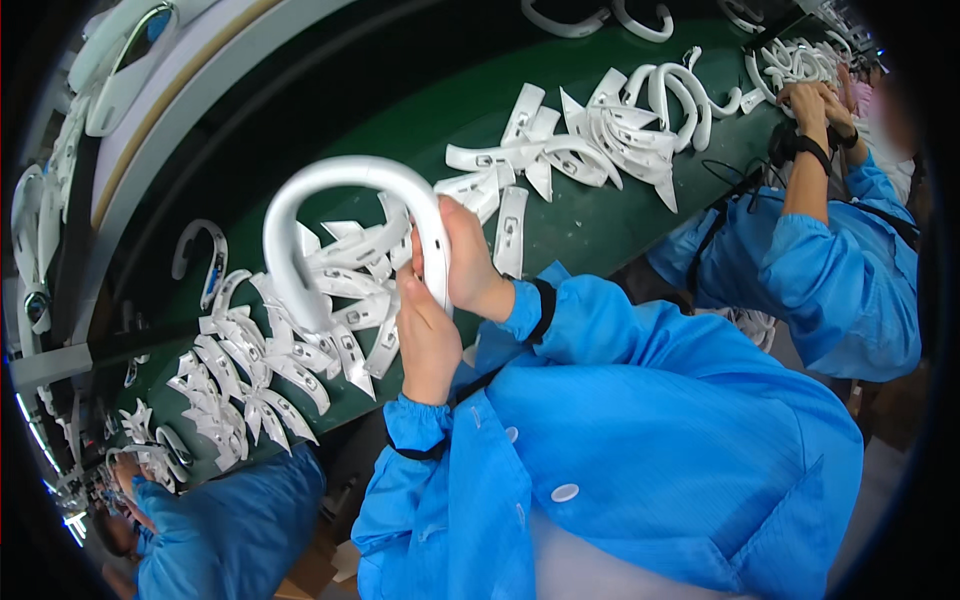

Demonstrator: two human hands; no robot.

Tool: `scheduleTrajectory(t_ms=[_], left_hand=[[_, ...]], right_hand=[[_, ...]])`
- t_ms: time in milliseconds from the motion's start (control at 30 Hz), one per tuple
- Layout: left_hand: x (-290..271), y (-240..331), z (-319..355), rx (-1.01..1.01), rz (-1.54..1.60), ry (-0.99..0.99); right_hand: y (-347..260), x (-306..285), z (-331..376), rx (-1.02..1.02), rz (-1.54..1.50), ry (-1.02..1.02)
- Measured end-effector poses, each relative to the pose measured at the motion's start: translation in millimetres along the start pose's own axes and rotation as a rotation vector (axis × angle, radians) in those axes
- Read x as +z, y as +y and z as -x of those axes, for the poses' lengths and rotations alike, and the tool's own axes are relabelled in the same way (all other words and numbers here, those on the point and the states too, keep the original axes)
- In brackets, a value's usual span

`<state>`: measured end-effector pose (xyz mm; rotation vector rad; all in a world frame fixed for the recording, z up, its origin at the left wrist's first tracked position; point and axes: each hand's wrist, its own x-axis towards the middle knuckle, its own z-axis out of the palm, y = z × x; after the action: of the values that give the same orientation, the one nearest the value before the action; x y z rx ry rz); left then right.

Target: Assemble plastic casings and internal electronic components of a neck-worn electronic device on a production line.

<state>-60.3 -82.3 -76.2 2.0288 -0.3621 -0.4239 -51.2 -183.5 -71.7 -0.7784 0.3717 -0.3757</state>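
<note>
The blue jacket (660,400) is filling the near view, its lower part running out of the picture. Ahead of it, the left hand (428,345) is gripping the right limb of a white hook (350,172) from below, and the right hand (470,262) is gripping the same limb from the right; some fingers are hiding behind it. The hook is standing arched above the green table (640,235), its left end pointing down and its right end partly lost between the hands. Through and beneath the arch, white parts (362,312) are overlapping, the hook covering some. More parts are heaping to the left (225,400) and beyond the right hand (625,135), single edges being hard to separate. Co-workers are sitting or standing, I cannot tell which, at lower left (235,525) and right (840,280). Farther off, white hooks (645,30) are meeting the dark upper rim.
</note>
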Motion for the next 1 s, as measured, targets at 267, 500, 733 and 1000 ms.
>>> scheduleTrajectory(t_ms=[267, 500, 733, 1000], left_hand=[[0, 9, 9, -0.249, 0.444, -0.172], [4, -15, -21, -0.181, 0.266, -0.012], [-7, -20, -11, -0.417, 0.576, -0.169], [8, -14, -6, -0.264, 0.464, 0.003]], right_hand=[[-20, 4, -18, 0.349, 0.276, -0.176], [22, -3, -31, 0.039, 0.26, -0.04], [29, -9, -9, 0.138, 0.196, -0.034], [28, -6, 3, -0.056, 0.374, -0.065]])
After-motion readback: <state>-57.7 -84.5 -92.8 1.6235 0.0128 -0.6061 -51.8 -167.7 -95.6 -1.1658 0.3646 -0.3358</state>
